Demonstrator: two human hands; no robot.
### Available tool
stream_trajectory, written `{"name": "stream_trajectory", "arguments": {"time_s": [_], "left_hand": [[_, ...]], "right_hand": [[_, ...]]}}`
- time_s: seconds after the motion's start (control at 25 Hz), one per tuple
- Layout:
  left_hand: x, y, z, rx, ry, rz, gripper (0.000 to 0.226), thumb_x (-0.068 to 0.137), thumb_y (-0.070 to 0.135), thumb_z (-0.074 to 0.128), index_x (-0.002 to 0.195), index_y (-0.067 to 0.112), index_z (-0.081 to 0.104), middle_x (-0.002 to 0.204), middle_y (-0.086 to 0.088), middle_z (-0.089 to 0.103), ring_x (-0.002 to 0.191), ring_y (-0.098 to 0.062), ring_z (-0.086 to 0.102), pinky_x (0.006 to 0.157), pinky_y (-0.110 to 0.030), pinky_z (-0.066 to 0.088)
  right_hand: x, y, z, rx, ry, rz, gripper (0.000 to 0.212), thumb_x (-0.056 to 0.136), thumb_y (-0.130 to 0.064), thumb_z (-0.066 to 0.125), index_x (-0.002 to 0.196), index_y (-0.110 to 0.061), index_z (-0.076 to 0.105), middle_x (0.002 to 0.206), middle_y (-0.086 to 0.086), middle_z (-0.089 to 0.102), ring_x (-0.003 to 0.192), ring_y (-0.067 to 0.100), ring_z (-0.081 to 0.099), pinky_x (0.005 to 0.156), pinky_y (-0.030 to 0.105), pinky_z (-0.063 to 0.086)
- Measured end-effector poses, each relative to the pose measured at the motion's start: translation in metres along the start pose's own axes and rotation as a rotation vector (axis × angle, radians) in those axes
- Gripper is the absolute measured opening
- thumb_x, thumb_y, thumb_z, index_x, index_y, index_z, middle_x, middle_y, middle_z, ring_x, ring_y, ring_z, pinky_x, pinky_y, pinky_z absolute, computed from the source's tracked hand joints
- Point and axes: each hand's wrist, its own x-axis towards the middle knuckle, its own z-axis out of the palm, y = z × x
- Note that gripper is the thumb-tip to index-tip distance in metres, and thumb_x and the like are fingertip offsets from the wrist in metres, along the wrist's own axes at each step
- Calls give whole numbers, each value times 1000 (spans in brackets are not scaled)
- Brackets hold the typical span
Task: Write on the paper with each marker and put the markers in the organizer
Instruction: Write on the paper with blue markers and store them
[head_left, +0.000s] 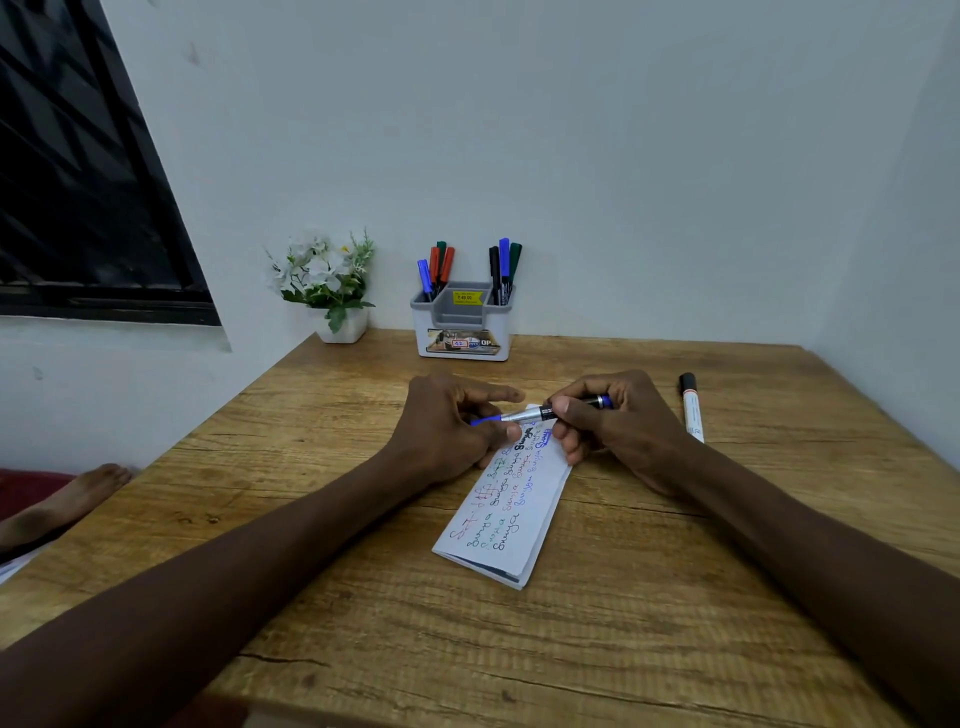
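So right now both hands are on the blue marker (530, 414), which sits crosswise just above the top end of the paper (519, 509). My right hand (618, 421) pinches the barrel near the back end with its fingers curled round it. My left hand (441, 431) has thumb and fingers closed on the blue front end, though I can't tell if that bit is the cap. The paper is folded, lies on the bench (675, 597) between my forearms and has lines of coloured writing on it. The organizer (462, 338) stands at the back by the wall, with markers upright in its left and right compartments. Another marker (692, 410) with a black cap lies just right of my right hand. A small flower pot (340, 322) sits left of the organizer.
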Motion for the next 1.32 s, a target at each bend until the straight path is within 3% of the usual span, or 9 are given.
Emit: {"name": "stream_trajectory", "arguments": {"time_s": [0.2, 0.32, 0.48, 0.56, 0.68, 0.84, 1.04, 1.16, 1.32], "left_hand": [[6, -4, -5, -89, 18, -75, 44, 76, 16, 90, 118, 18, 76, 84, -1, 80, 65, -8, 75, 72, -24, 62], [13, 1, -7, -439, 95, -212, 45, 76, 8, 87, 119, 11, 74, 92, -5, 80, 79, -14, 76, 70, -24, 60], [19, 10, 1, -1039, 91, -476, 32, 83, 6, 80, 113, 0, 72, 98, -13, 75, 84, -15, 73, 76, -24, 62], [21, 13, 6, -1109, 74, -574, 30, 83, 14, 81, 107, -3, 74, 96, -15, 76, 81, -18, 73, 75, -26, 63], [24, 16, 11, -961, 81, -617, 33, 82, 27, 82, 100, 0, 76, 92, -16, 78, 79, -22, 76, 75, -33, 65], [29, 17, 8, -921, 122, -570, 35, 81, 21, 85, 105, -3, 75, 95, -18, 78, 80, -21, 75, 72, -34, 64], [64, 22, -25, -728, 366, -301, 17, 90, 11, 76, 100, -2, 74, 85, -12, 78, 73, -19, 75, 70, -30, 65], [96, 16, -46, -396, 538, -118, 9, 89, 14, 79, 97, 12, 77, 80, -5, 78, 76, -22, 78, 74, -34, 65], [134, -3, -53, -88, 659, -63, 12, 86, 24, 81, 97, 19, 81, 78, 3, 77, 76, -14, 77, 79, -32, 62]], "right_hand": [[0, -1, 4, 10, 28, 35, 19, 96, -13, 66, 103, 4, 71, 74, 20, 72, 51, 18, 65, 49, 29, 57], [1, -1, 5, 136, 66, 21, 19, 95, -11, 67, 109, 1, 72, 90, 26, 75, 70, 26, 73, 64, 37, 64], [1, -2, 5, 158, 64, -5, 29, 89, -11, 74, 118, -8, 71, 101, 15, 78, 88, 26, 77, 70, 42, 65], [1, -3, 6, 106, 76, -32, 36, 87, -13, 77, 122, -12, 71, 103, 10, 79, 91, 26, 77, 70, 43, 65], [3, 0, 7, 27, 104, -78, 40, 86, -15, 79, 124, -17, 70, 107, 6, 79, 91, 23, 78, 70, 43, 65], [1, 2, 9, -44, 73, -145, 46, 83, -16, 83, 125, -27, 69, 104, 0, 80, 91, 16, 78, 74, 41, 65], [4, 4, 7, -151, 35, -92, 67, 78, -26, 87, 138, -26, 57, 102, -2, 80, 85, 12, 78, 83, 34, 63], [4, 6, 8, -208, 34, -75, 57, 79, -24, 86, 131, -19, 65, 94, -4, 80, 84, 10, 77, 84, 34, 62], [6, 8, 8, -210, 19, -76, 35, 79, -19, 86, 112, -16, 75, 90, -3, 80, 83, 9, 76, 83, 35, 63]]}}
